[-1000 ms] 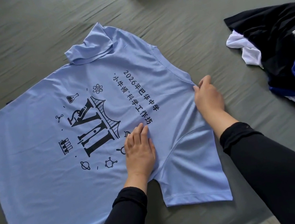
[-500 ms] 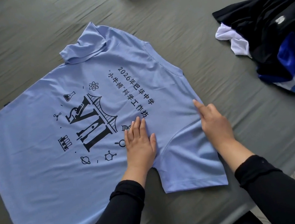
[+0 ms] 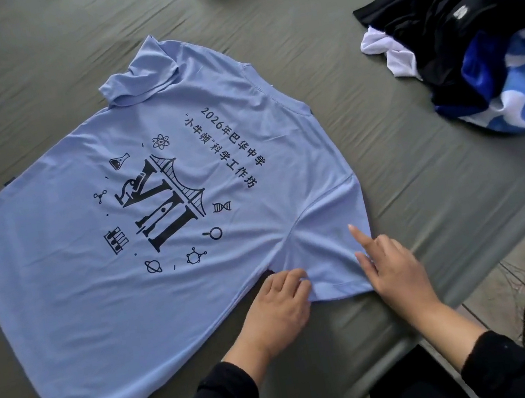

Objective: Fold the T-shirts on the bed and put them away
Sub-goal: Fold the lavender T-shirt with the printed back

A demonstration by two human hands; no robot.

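A light blue T-shirt [image 3: 73, 300] is lying spread flat on the grey-green bed [image 3: 410, 195], filling the left and middle part of the frame, with its black print facing up and its collar pointing toward the upper middle of the frame. One short sleeve [image 3: 330, 257] is lying at the lower middle, nearest to the person, and both hands are working at this sleeve. The left hand [image 3: 278, 311] is lying at the inner side of the sleeve, near the armpit seam; its fingers [image 3: 293, 278] are curling down onto the cloth and seem to be pinching the sleeve edge there, where the fabric is gathering in small wrinkles. The right hand [image 3: 394, 270] is resting at the outer corner of the sleeve hem, its index finger stretched out straight over the sleeve toward the print, while the other fingers are bending at the hem edge; I cannot tell whether they are gripping the cloth or only touching it. In the upper right of the frame, well apart from the hands, a pile of other clothes [image 3: 487, 57] in black, white and blue is lying crumpled on the bed. Both arms are wearing black sleeves.
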